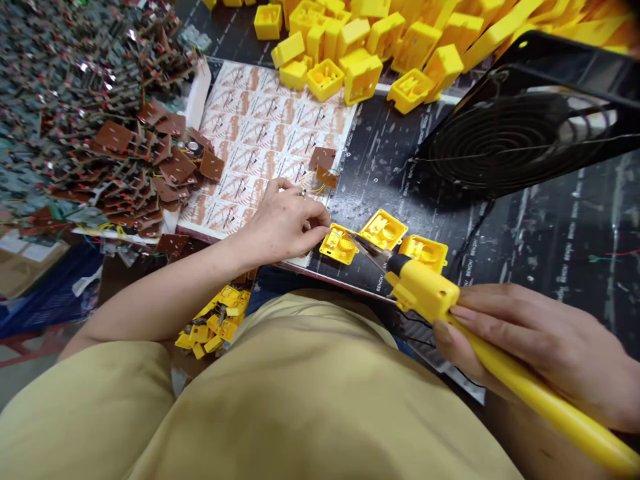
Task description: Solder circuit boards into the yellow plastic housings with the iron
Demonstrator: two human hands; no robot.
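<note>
Dark, scuffed desk [550, 227] crowded with parts: brown circuit boards [150, 160] heaped at left, empty yellow housings [400, 33] heaped behind, a black fan [505, 140] at right. Left hand [283, 223] pinches the nearest of three open yellow cases [339, 243]. Right hand [540, 347] grips a yellow soldering iron [425, 290], tip touching that case. Most housings look unfinished.
</note>
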